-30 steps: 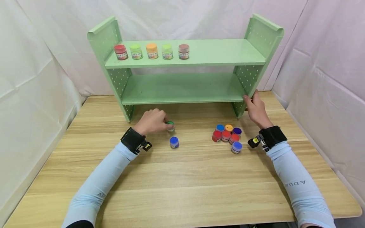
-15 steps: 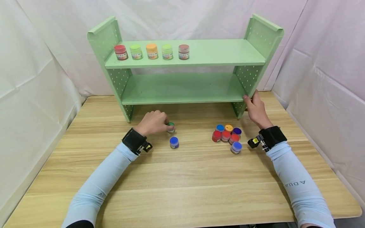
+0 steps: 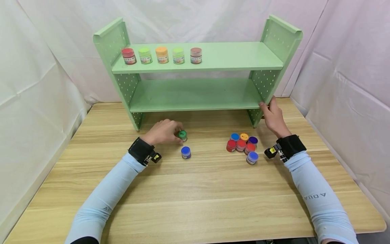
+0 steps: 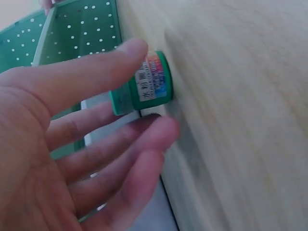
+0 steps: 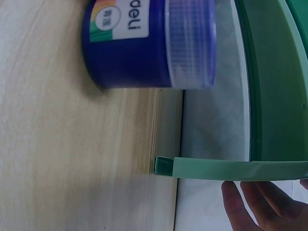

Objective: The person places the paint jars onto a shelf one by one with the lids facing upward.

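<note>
A green paint jar (image 3: 182, 135) stands on the table in front of the green shelf (image 3: 198, 108). Around it lies my left hand (image 3: 164, 131), thumb and fingers parted. The left wrist view shows the thumb at the near side of the labelled jar (image 4: 151, 82) and loosely bent fingers beyond it. A blue-lidded paint jar (image 3: 186, 152) stands just nearer to me. At the shelf's right side, my right hand (image 3: 275, 118) grips the upright, thumb in front and fingers behind; in the right wrist view its fingers (image 5: 262, 204) meet the panel's outer face.
On the top board several paint jars (image 3: 162, 55) stand in a row at the left. A cluster of red, blue, yellow and purple-lidded jars (image 3: 241, 145) is on the table at right, with a blue jar (image 3: 252, 158) at its front. White cloth (image 3: 39, 84) hangs around.
My left thumb has drawn away from the green jar, so its lid now shows. The jar stays nearly in place. My right hand keeps its hold on the shelf.
</note>
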A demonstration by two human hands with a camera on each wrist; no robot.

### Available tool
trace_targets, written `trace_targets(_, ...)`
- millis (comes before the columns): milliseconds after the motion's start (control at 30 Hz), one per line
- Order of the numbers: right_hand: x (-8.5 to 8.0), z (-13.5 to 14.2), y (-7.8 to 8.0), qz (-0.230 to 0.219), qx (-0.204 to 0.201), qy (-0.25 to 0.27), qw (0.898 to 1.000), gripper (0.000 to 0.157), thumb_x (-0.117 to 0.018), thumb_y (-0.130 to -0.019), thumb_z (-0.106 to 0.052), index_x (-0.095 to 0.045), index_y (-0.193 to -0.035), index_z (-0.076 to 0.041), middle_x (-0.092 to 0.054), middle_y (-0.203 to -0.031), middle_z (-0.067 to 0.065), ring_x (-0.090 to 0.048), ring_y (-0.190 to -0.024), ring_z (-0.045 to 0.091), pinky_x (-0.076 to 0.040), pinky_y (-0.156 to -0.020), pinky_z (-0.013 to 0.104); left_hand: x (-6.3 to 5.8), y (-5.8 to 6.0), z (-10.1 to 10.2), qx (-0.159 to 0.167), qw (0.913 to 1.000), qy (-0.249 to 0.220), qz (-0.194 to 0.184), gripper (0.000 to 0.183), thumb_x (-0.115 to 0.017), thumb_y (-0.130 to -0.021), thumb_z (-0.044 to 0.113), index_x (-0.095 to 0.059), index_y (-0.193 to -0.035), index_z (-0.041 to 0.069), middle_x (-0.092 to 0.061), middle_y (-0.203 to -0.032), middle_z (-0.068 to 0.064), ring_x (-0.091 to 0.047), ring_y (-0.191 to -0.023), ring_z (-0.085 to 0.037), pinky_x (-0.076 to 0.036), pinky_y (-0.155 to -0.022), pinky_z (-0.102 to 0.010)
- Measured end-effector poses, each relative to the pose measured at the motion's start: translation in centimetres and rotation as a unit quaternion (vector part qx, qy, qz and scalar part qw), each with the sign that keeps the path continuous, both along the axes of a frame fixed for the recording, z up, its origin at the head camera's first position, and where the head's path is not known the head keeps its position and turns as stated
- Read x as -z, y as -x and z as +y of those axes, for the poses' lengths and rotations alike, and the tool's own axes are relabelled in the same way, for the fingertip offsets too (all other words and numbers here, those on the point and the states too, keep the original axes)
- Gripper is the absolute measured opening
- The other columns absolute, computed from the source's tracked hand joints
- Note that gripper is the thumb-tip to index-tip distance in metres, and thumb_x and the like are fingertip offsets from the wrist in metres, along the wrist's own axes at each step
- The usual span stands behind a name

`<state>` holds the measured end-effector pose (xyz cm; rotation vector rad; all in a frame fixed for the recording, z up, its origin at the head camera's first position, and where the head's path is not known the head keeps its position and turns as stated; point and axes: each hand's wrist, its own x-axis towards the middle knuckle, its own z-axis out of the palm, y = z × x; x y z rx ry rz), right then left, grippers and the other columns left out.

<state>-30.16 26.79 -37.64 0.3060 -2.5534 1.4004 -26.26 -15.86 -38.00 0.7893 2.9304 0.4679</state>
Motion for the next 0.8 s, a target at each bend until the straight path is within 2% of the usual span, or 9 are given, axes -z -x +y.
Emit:
trace_targets(300, 0.08, 0.07, 0.17, -0.002, -0.006, 0.0, 1.0, 0.06, -0.031, -0.101, -0.046, -0.011, -0.153, -0.025, -0.039, -0.149, 0.021, -0.05, -0.127, 0.039, -0.051, -0.089, 0.054, 0.43, 0.29, -0.1, 0.003, 0.9993, -0.03, -0.021, 0.036, -0.081, -0.074, 0.035, -0.068, -0.105, 0.02, -0.073, -0.098, 0.003, -0.067, -0.087, -0.013, -0.053, -0.075, -0.034)
trace_targets(467, -0.01, 0.05, 0.15, -0.002, -0.006, 0.004, 1.0, 0.06, -0.031, -0.101, -0.047, -0.012, -0.153, -0.025, -0.039, -0.148, 0.022, -0.05, -0.126, 0.04, -0.052, -0.087, 0.052, 0.56, 0.45, -0.09, 0.005, 0.9983, -0.049, -0.032, 0.035, -0.081, -0.076, 0.031, -0.067, -0.105, 0.018, -0.074, -0.101, 0.0, -0.069, -0.091, -0.015, -0.054, -0.081, -0.036)
trace_targets(800, -0.01, 0.05, 0.04, -0.006, -0.004, 0.002, 1.0, 0.059, -0.03, -0.101, -0.046, -0.011, -0.153, -0.026, -0.038, -0.149, 0.021, -0.049, -0.128, 0.039, -0.051, -0.089, 0.054, 0.51, 0.75, -0.11, 0.004, 0.9961, -0.088, -0.006, 0.034, -0.078, -0.078, 0.035, -0.066, -0.107, 0.02, -0.072, -0.101, 0.002, -0.067, -0.09, -0.015, -0.052, -0.079, -0.034)
